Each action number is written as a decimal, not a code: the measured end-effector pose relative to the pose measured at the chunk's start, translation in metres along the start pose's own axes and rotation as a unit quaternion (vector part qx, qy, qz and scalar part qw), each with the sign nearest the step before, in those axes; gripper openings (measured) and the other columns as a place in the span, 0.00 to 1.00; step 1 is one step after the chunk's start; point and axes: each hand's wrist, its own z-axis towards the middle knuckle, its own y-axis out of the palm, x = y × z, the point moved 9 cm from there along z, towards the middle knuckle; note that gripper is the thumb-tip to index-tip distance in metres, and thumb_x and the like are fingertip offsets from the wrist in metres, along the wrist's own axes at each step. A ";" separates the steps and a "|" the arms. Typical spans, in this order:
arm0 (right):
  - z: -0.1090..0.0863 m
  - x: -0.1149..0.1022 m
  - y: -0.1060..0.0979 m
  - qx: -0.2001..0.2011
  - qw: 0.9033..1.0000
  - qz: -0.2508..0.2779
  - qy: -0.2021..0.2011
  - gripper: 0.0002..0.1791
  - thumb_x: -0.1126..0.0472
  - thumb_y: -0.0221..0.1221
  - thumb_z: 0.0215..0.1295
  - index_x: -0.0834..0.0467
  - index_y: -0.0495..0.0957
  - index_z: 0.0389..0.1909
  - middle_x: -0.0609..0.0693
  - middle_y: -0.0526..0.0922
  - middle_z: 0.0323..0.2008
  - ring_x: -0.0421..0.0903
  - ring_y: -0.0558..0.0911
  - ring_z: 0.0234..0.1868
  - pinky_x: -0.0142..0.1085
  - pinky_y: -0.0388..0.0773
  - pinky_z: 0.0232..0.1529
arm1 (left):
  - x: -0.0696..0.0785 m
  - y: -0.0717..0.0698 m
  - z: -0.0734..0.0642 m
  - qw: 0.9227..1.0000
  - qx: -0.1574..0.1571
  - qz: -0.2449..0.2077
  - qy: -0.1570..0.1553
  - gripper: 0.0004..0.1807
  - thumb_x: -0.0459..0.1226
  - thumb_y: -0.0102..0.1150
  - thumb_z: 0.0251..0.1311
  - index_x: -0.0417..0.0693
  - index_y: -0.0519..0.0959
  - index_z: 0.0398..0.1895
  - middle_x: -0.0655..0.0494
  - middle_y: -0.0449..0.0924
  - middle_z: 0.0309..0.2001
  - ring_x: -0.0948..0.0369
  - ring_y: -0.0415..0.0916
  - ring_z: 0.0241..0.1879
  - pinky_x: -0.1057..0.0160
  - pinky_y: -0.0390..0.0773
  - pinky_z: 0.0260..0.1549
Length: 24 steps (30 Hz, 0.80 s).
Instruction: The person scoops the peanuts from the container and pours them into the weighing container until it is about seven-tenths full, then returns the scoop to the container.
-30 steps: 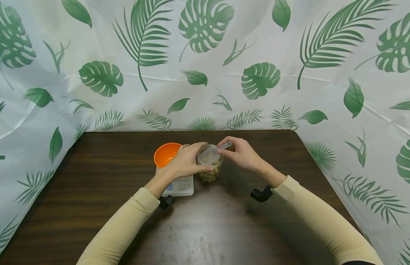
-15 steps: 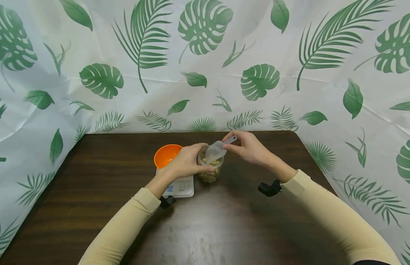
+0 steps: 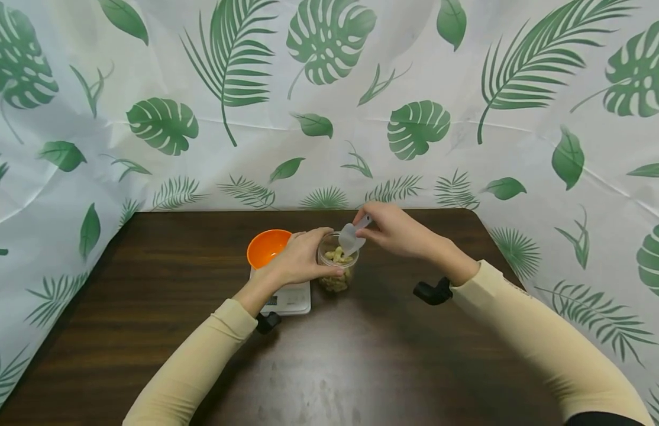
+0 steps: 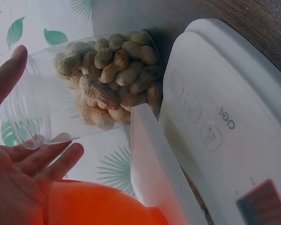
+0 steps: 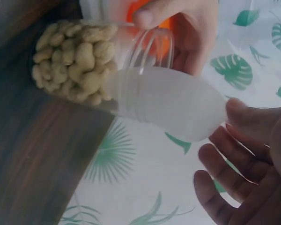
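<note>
My left hand (image 3: 297, 258) holds a clear jar (image 4: 42, 89) by its rim, thumb on one side and fingers on the other. Unshelled peanuts (image 5: 75, 65) fill the jar's lower part. Between thumb and fingers, my right hand (image 3: 396, 231) pinches a translucent white scoop (image 3: 351, 239) by its handle. The scoop (image 5: 182, 103) slants down through the jar mouth, its tip at the peanuts. Beside the jar, an orange bowl (image 3: 267, 247) stands on a white kitchen scale (image 3: 293, 300), partly hidden by my left hand. The scale's display (image 4: 264, 206) looks dark.
Everything stands on a dark wooden table (image 3: 329, 361), near its far edge. Behind it hangs a white sheet with green leaf prints (image 3: 329, 118). A black wrist mount (image 3: 433, 291) sits under the right wrist, another (image 3: 268, 323) at the left.
My right hand has lifted slightly and moved a little right, tilting the scoop more steeply in the jar. The scale's lit blue display has gone dark. My left hand stays put.
</note>
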 end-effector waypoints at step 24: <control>0.034 -0.021 0.029 -0.125 0.988 -0.054 -0.073 0.06 0.68 0.65 0.69 0.62 0.80 0.45 0.52 0.82 0.43 0.48 0.82 0.43 0.43 0.80 0.45 | -0.003 0.003 0.004 1.000 -0.017 -0.021 -0.013 0.50 0.59 0.73 0.57 0.41 0.64 0.75 0.49 0.79 0.59 0.51 0.77 0.54 0.39 0.58 0.66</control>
